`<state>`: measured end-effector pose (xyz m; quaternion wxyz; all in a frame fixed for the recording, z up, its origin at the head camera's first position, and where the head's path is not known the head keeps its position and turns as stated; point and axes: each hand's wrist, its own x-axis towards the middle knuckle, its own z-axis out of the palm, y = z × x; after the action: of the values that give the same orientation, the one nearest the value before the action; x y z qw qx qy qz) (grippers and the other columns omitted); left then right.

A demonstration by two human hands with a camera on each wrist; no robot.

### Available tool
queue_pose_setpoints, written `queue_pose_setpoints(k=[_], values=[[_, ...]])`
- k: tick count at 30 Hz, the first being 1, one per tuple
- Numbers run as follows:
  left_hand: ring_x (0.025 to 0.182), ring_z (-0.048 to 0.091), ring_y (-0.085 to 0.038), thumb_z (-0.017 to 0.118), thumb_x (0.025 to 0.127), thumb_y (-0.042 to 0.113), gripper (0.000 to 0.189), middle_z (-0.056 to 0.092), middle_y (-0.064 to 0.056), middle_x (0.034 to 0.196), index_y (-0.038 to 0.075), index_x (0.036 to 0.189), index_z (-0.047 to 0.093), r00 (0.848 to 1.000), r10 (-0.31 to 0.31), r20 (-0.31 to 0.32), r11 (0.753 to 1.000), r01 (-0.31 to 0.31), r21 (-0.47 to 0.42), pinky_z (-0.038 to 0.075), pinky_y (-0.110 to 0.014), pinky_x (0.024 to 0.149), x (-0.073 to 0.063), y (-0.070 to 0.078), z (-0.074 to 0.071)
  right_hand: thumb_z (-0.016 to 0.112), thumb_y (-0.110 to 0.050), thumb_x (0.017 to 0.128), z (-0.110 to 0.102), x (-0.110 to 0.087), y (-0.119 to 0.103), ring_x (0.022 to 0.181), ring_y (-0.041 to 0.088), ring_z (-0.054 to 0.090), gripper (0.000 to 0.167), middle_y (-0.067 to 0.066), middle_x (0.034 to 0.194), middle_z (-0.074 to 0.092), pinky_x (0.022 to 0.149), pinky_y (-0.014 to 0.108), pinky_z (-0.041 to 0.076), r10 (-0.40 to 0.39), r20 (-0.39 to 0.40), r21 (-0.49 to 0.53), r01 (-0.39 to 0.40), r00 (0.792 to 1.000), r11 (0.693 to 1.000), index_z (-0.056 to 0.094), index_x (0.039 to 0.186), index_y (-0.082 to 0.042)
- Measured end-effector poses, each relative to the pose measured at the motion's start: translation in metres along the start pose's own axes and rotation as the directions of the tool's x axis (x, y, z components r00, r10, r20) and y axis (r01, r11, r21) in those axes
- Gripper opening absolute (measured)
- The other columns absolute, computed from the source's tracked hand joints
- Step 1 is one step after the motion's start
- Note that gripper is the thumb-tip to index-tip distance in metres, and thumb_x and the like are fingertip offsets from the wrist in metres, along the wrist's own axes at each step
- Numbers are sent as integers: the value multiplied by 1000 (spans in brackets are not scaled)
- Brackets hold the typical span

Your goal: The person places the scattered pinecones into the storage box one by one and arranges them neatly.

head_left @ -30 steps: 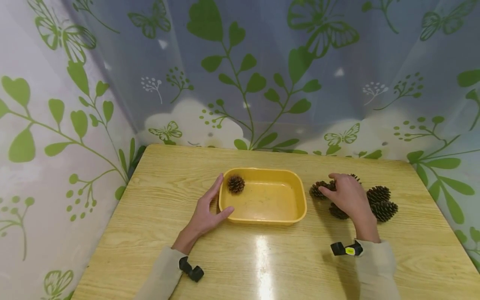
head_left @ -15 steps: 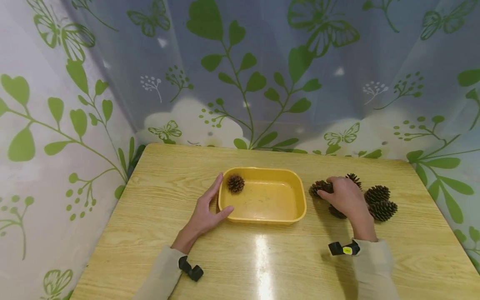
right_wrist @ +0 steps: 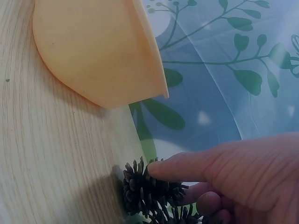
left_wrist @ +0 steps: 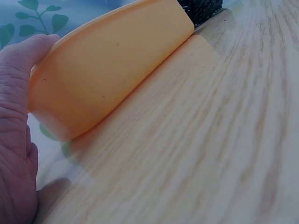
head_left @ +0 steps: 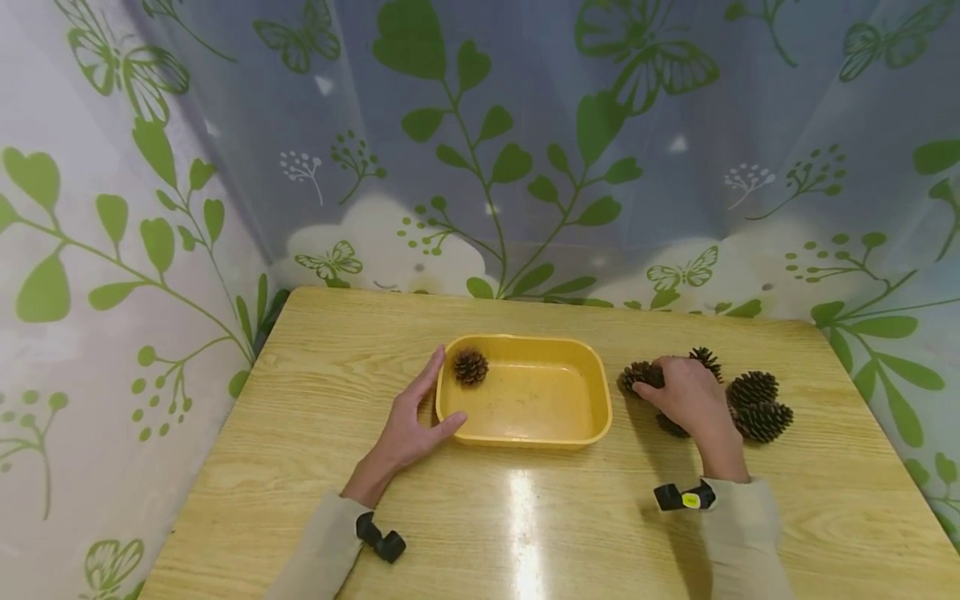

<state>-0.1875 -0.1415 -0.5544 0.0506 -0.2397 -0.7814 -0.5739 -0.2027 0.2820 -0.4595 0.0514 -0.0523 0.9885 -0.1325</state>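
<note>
A yellow plastic tub stands in the middle of the table with one brown pine cone in its back left corner. My left hand spans the tub's left end, fingers along the outside and thumb at the front rim. To the right of the tub, my right hand pinches a dark pine cone. In the right wrist view the thumb presses on that pine cone, while the other fingers are curled behind it, partly hidden.
Around the right hand lie more pine cones: one behind it, one partly covered in front, and a pair to the right. The wooden table meets a leaf-patterned curtain at the back.
From above the pile my right hand has moved slightly down and left, its fingers closing on the leftmost pine cone. The left hand and tub stay put.
</note>
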Motion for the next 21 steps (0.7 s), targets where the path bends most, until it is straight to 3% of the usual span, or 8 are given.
queue_pose_setpoints(k=[5, 15, 21], values=[[159, 20, -22, 79, 93, 27, 96, 20, -2, 174, 19, 168, 21, 1000, 3, 0, 1000, -3, -4, 18, -30, 128, 0, -1, 0, 77, -31, 96, 1, 1, 1, 85, 40, 71, 57, 32, 113, 71, 78, 59, 59, -1, -7, 3, 1, 1000, 1000, 64, 129, 14], [159, 19, -22, 79, 93, 29, 96, 20, -1, 174, 20, 168, 21, 1000, -1, 1, 1000, 1, 8, 18, -32, 128, 0, -3, 0, 75, -33, 98, 1, 2, 1, 68, 26, 68, 56, 28, 103, 74, 68, 51, 60, 7, -15, 27, -6, 1000, 1000, 65, 130, 12], [159, 19, -19, 79, 93, 29, 96, 20, -1, 174, 22, 168, 20, 1000, -13, 3, 1000, 13, 8, 17, -32, 129, 1, -1, 0, 73, -30, 100, 1, 2, 3, 77, 32, 71, 51, 29, 106, 74, 75, 56, 60, -15, -30, 42, 16, 999, 999, 67, 128, 12]])
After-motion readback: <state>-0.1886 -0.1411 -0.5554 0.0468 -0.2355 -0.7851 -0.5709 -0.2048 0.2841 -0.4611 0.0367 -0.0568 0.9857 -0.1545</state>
